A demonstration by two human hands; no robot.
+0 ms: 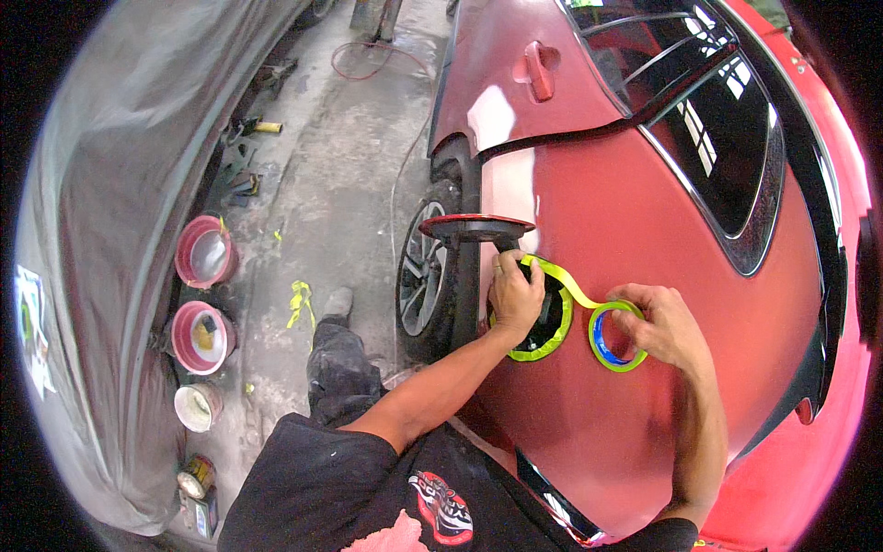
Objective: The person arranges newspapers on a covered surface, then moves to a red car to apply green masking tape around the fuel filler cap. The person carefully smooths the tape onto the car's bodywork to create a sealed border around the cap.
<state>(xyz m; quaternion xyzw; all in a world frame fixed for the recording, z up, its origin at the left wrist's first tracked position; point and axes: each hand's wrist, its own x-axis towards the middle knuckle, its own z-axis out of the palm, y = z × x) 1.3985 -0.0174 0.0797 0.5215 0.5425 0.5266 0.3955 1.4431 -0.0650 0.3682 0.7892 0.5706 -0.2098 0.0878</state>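
Observation:
A roll of yellow-green masking tape (628, 361) with a blue core is gripped by my right hand (664, 322) over the red car panel (589, 423). From it a strip of tape (563, 276) runs left to my left hand (515, 293). That hand's fingers are closed, pressing the strip at the upper edge of a round, dark fuel-filler opening (548, 322). Yellow-green tape also lines the opening's right and lower rim. The fuel door (476, 226) stands swung out on its hinge, just beyond my left hand.
The car's rear wheel (425, 271) is left of the panel. Two pink buckets (204, 308) and a white tub (197, 407) stand on the floor beside a grey-covered vehicle (101, 230). Crumpled tape (300, 304) and a thin hose (395, 184) lie on the concrete.

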